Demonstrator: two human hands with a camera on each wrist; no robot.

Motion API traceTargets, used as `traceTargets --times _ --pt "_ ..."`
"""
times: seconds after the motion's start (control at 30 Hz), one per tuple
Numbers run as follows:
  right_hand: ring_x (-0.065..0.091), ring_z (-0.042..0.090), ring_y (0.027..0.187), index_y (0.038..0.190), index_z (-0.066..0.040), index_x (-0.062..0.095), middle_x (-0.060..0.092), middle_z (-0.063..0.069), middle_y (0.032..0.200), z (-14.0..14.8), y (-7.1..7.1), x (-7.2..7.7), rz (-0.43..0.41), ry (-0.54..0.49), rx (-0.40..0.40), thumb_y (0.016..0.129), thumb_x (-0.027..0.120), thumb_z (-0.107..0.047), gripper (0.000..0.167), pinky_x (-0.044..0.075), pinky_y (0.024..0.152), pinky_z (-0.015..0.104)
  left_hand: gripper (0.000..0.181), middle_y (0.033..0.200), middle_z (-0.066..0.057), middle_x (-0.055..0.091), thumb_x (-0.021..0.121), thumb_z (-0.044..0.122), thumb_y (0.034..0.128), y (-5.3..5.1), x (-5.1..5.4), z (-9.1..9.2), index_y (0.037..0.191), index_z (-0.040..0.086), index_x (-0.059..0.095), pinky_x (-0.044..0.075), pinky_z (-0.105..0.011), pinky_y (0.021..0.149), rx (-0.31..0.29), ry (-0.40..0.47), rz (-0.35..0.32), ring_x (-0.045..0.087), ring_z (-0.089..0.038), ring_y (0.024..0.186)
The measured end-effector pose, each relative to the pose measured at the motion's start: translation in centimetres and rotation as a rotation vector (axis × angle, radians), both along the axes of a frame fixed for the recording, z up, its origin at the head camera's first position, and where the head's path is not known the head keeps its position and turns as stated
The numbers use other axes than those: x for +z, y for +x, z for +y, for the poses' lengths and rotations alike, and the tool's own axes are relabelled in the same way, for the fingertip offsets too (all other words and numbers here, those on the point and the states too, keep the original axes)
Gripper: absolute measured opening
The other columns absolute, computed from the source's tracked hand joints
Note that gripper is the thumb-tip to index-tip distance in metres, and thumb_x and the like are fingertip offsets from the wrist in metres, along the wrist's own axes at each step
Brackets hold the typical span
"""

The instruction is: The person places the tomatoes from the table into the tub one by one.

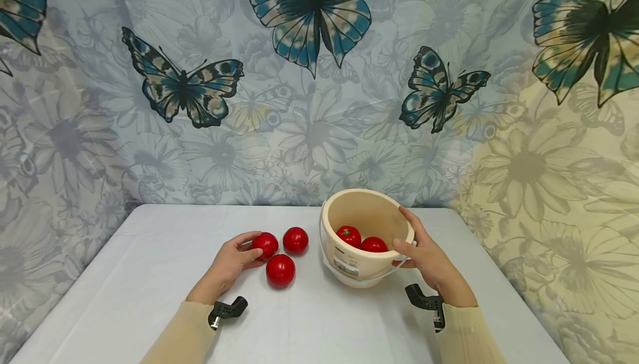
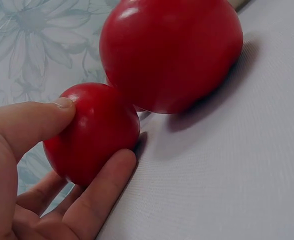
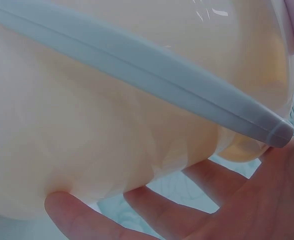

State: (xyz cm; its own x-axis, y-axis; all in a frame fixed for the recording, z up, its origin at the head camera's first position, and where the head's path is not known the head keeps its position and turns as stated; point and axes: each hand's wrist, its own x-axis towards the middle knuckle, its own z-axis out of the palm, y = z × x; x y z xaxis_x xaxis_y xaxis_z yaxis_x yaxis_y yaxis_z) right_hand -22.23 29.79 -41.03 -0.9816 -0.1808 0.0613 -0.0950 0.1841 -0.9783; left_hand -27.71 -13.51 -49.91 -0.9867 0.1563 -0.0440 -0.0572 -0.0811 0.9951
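Observation:
My left hand (image 1: 231, 258) holds a red tomato (image 1: 267, 244) between thumb and fingers, low over the white table. In the left wrist view the thumb lies on one side of this tomato (image 2: 92, 132) and the fingers reach round the other. Beside it are a second tomato (image 1: 295, 240) and a nearer third tomato (image 1: 280, 271). With the right hand (image 1: 430, 258) I grip the right side of a cream bucket (image 1: 366, 206), thumb over its rim. Two tomatoes, one with a green stem mark (image 1: 348, 235), lie inside; the bucket looks slightly tilted.
A pale bail handle (image 3: 147, 72) hangs down across the bucket's outer side. A printed label (image 1: 346, 263) marks its front. The white-covered table (image 1: 319, 330) ends at the back against a cloth (image 1: 319, 136) patterned with butterflies and flowers.

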Motion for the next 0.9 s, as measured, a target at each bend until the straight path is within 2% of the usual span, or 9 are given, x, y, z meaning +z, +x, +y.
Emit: traceTargets --times 0.33,0.6,0.9 --pt "0.046 0.053 0.119 0.161 -0.027 0.01 0.013 0.023 0.155 -0.1 0.0 0.0 -0.001 0.0 0.004 0.095 0.068 -0.031 0.089 0.055 0.08 0.061 0.05 0.132 -0.024 0.053 0.071 -0.001 0.0907 0.5 0.3 -0.2 0.138 0.001 0.055 0.056 -0.049 0.086 0.0 0.009 0.0 0.06 -0.035 0.11" --pt "0.049 0.051 0.116 0.161 -0.026 0.011 0.014 0.023 0.155 0.1 0.0 -0.1 0.005 -0.003 0.005 0.095 0.068 -0.029 0.088 0.056 0.079 0.061 0.049 0.135 -0.025 0.048 0.068 0.001 0.0929 0.2 -0.1 -0.4 0.14 0.001 0.054 0.057 -0.049 0.084 0.024 0.041 -0.012 0.06 -0.038 0.11" --pt "0.047 0.052 0.118 0.161 -0.027 0.01 0.013 0.023 0.155 0.1 0.0 -0.1 0.003 -0.002 0.007 0.095 0.068 -0.028 0.088 0.056 0.079 0.06 0.05 0.142 -0.019 0.041 0.061 0.002 0.0979 -0.2 -0.4 -1.2 0.145 0.002 0.046 0.056 -0.047 0.088 0.058 0.169 -0.059 0.055 -0.034 0.117"
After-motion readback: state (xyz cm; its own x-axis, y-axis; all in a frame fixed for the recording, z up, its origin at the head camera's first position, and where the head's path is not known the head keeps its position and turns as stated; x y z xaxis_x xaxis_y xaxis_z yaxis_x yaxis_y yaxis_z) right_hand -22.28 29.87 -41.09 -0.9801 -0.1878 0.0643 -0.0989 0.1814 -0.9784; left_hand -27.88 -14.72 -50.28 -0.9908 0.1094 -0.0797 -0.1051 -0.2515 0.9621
